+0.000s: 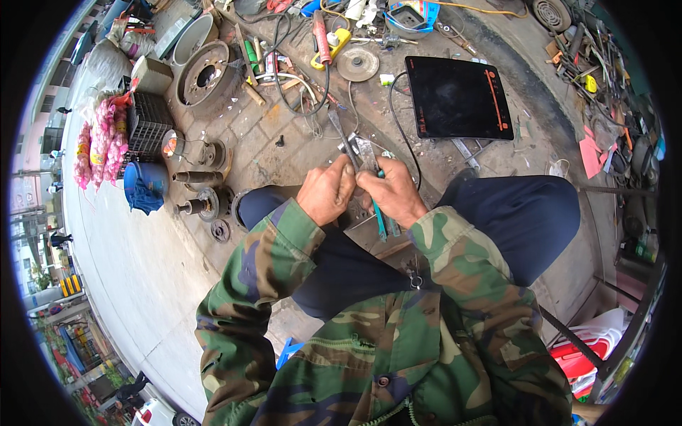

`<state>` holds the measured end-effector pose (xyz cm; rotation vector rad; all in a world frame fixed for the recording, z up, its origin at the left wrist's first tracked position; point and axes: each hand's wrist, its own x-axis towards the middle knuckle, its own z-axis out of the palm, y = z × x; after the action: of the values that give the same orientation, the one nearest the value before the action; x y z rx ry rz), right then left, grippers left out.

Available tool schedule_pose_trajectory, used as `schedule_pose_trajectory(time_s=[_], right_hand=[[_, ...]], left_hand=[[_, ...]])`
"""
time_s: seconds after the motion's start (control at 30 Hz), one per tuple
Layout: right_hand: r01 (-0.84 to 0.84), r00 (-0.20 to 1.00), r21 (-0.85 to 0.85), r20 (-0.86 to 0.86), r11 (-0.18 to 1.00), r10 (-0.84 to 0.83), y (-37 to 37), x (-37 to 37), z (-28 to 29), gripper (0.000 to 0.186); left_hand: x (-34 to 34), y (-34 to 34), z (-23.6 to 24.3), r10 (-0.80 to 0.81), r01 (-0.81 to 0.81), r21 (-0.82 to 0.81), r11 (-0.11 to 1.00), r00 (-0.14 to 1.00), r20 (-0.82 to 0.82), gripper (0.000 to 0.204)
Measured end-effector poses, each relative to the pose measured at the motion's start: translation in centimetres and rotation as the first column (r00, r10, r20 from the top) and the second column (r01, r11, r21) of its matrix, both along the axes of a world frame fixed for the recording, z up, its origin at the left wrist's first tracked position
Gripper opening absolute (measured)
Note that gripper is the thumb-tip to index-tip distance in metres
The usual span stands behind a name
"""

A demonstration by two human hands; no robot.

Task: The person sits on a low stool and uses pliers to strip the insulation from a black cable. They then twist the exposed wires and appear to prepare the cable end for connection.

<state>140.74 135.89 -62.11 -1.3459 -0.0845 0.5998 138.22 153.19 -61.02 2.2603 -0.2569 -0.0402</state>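
Note:
My left hand (328,190) is closed near the middle of the view, gripping a small silver metal piece (345,146) that pokes up above its thumb. Pressed close beside it, my right hand (391,192) is closed around a teal-handled tool (380,221), whose handles hang below the fingers. A shiny metal head (365,152) rises between both hands; where it joins the tool is hidden by the fingers. Just beyond lies a flat metal bar (338,125) on the paving, and both hands are held between my knees.
A black glass panel (458,97) lies front right, a red-handled tool (321,39) with cables farther up. A wheel rim (202,71), hub parts (207,204), blue bucket (144,177) and bags of pink items (99,142) are left. Scrap piles (607,113) line the right; distant people (58,239) far left.

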Motion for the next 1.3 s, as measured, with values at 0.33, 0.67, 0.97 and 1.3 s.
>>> schedule_pose_trajectory(time_s=[0.33, 0.67, 0.97, 1.3], right_hand=[[-0.033, 0.989, 0.011, -0.141, 0.999, 0.034, -1.9, -0.2, 1.3, 0.019], [-0.130, 0.991, -0.081, 0.008, 0.988, 0.131, -2.1, 0.5, 0.1, 0.018], [-0.159, 0.987, -0.090, -0.035, 0.983, 0.156, -1.6, 0.0, 1.0, 0.019], [-0.126, 0.970, 0.067, -0.200, 0.990, 0.137, -2.4, 0.4, 3.3, 0.017]], left_hand=[[-0.7, -1.2, -0.5, 0.022, -0.077, -0.251, 0.965, 0.976, -0.215, 0.026], [-0.1, -0.3, 0.9, -0.004, -0.078, -0.213, 0.974, 0.932, -0.361, 0.028], [-0.2, 0.6, 2.0, -0.101, -0.009, -0.258, 0.966, 0.906, -0.411, 0.031], [-1.5, -0.7, 0.4, -0.079, -0.192, -0.618, 0.763, 0.920, -0.384, 0.036]])
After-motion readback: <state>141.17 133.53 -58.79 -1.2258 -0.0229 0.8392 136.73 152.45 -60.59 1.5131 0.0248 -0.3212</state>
